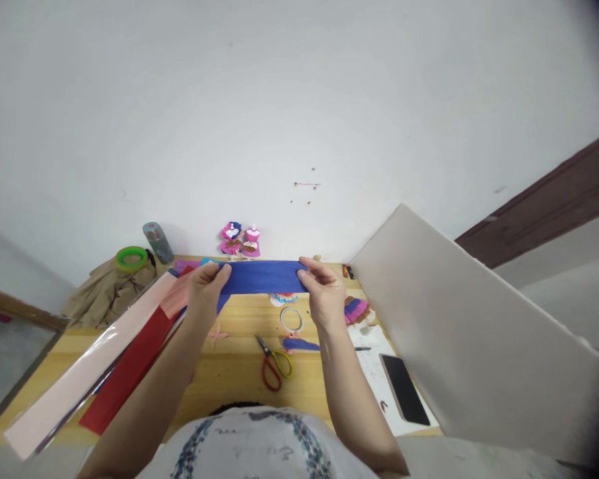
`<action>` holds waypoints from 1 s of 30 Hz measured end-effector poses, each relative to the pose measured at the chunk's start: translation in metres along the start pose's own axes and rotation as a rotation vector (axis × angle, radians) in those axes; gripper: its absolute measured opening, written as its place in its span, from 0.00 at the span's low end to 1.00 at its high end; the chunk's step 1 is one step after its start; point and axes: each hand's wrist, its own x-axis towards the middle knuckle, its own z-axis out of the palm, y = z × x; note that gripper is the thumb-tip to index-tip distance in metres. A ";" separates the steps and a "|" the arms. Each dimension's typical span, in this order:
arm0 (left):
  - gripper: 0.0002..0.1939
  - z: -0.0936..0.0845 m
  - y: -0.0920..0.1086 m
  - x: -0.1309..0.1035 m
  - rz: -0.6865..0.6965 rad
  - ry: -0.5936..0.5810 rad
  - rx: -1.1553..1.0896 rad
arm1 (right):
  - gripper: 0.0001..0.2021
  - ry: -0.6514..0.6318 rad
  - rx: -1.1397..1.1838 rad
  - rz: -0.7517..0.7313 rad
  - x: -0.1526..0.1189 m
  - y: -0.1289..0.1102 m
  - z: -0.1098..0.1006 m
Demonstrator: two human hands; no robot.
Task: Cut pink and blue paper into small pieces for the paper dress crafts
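Note:
A blue strip [263,277] is stretched flat and level above the wooden table [214,379]. At its left end my left hand [208,283] pinches it between thumb and fingers. My right hand [322,283] grips the other end, thumb below and fingers over the top edge. Below the strip lie scissors [272,362] with one red and one yellow handle, a white tape ring [292,320] and a small blue piece [300,344]. Left of them rests a pink star-shaped piece [218,334].
Long pink [90,362] and red strips [130,369] lie at the left. Behind stand a flask [158,243] and small decorated figures [242,240]. A green ring [132,259] sits on brown cloth [102,293]. At right are a phone [404,389] and a white board [469,332].

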 end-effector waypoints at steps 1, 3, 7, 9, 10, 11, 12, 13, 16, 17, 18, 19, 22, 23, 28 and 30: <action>0.16 0.001 0.003 0.000 -0.020 -0.015 -0.020 | 0.13 0.004 -0.009 -0.014 0.000 -0.001 -0.001; 0.17 0.004 0.009 0.000 -0.065 -0.035 -0.067 | 0.12 0.011 -0.021 -0.039 0.001 -0.002 -0.002; 0.14 0.007 0.016 0.002 -0.054 -0.029 -0.052 | 0.12 0.017 -0.062 -0.077 0.002 -0.004 -0.002; 0.12 0.007 0.018 0.003 0.017 0.007 0.006 | 0.13 0.015 -0.082 -0.094 0.002 -0.007 -0.001; 0.11 0.007 0.019 0.004 0.059 0.024 0.032 | 0.13 0.013 -0.089 -0.102 0.001 -0.009 0.000; 0.10 0.007 0.019 0.005 0.097 0.040 0.053 | 0.12 0.008 -0.095 -0.109 0.001 -0.010 0.000; 0.09 0.006 0.019 0.006 0.129 0.051 0.070 | 0.12 0.002 -0.100 -0.116 0.001 -0.012 0.001; 0.08 0.005 0.019 0.007 0.156 0.056 0.085 | 0.11 -0.004 -0.107 -0.123 0.001 -0.013 0.001; 0.08 0.001 0.019 0.009 0.238 0.045 0.129 | 0.10 -0.013 -0.120 -0.140 0.001 -0.017 0.002; 0.08 0.000 0.019 0.010 0.274 0.032 0.149 | 0.09 -0.013 -0.121 -0.143 0.001 -0.018 0.003; 0.08 -0.002 0.019 0.010 0.317 0.018 0.168 | 0.09 -0.010 -0.121 -0.148 0.001 -0.018 0.003; 0.08 -0.003 0.020 0.011 0.365 0.003 0.185 | 0.09 -0.006 -0.120 -0.154 0.001 -0.019 0.003; 0.05 -0.006 0.022 0.013 0.524 -0.023 0.218 | 0.08 0.010 -0.111 -0.174 0.002 -0.020 0.005; 0.05 -0.006 0.023 0.014 0.569 -0.024 0.221 | 0.07 0.012 -0.109 -0.179 0.002 -0.021 0.006; 0.06 -0.007 0.027 0.022 0.684 -0.090 0.222 | 0.05 -0.003 -0.118 -0.190 0.006 -0.023 0.008; 0.07 -0.007 0.029 0.025 0.703 -0.131 0.177 | 0.04 -0.018 -0.119 -0.230 0.009 -0.022 0.008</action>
